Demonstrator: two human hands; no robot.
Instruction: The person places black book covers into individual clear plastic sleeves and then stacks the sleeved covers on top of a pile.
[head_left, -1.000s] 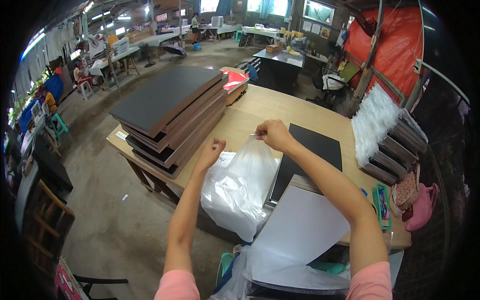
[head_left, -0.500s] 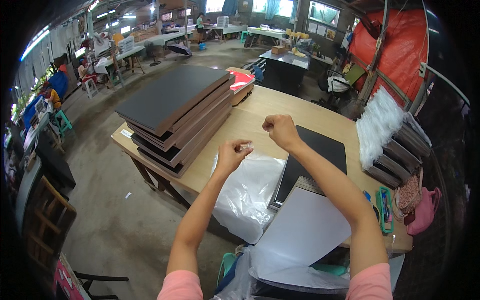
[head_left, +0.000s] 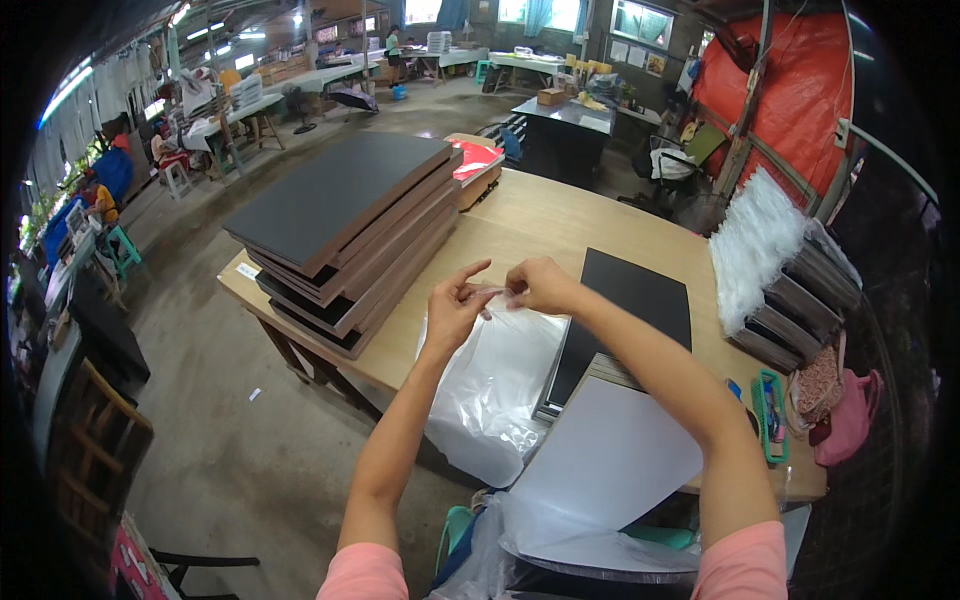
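A clear plastic bag (head_left: 492, 395) hangs partly over the table's near edge, its upper end lifted between my hands. My left hand (head_left: 456, 308) is closed on that upper end with thumb and fingers, the index finger raised. Close beside it, my right hand (head_left: 543, 286) pinches the same end with its fingertips. Right of the bag lies a stack of black boards (head_left: 625, 300). A whitish sheet (head_left: 610, 440) on a stack of boards overlaps their near part, below my right forearm.
A tall pile of dark boards with brown edges (head_left: 345, 195) stands at the table's left. On the right are plastic-wrapped stacks (head_left: 760, 250), a green basket of pens (head_left: 769, 415) and a pink bag (head_left: 850, 415). Another table (head_left: 570, 118) stands beyond; people work far left.
My right hand has come down and left to meet my left hand, and now grips the bag's upper end. My left hand has shifted slightly left.
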